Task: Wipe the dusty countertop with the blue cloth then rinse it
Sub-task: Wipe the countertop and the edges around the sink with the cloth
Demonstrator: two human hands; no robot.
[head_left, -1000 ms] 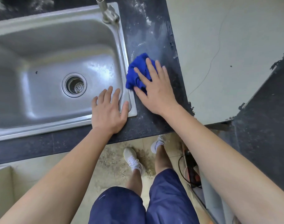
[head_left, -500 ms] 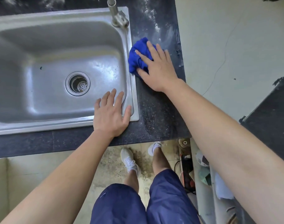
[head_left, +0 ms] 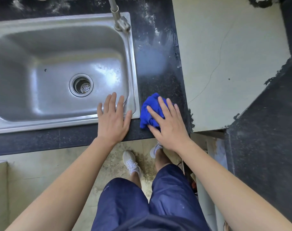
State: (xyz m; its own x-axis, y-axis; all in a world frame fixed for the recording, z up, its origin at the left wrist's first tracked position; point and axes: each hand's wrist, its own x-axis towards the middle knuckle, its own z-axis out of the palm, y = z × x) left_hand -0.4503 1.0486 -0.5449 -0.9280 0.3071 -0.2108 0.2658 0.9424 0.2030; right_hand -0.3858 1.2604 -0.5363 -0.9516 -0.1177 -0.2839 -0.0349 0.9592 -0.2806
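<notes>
Cloth (head_left: 150, 112) bunched on counter (head_left: 156, 77) near its front edge, at 3 o'clock from sink (head_left: 42, 126), pressed under flat, straight-fingered right hand (head_left: 168, 125); remaining dust lies toward 12 o'clock; left hand (head_left: 112, 120) rests flat, fingers straight, on sink corner.

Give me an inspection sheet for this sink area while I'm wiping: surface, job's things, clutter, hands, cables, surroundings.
Surface: dark countertop, white dust behind and right of the faucet; hazy smear beside the sink.
Job's things: blue cloth bunched at the countertop's front right corner; no water seen running.
Clutter: nothing seen.
Grippers: left hand flat across the sink's front rim; right hand pressing the cloth, fingers straight.
Cables: nothing clearly seen.
Surroundings: stained floor; pale surface with a hairline crack.
</notes>
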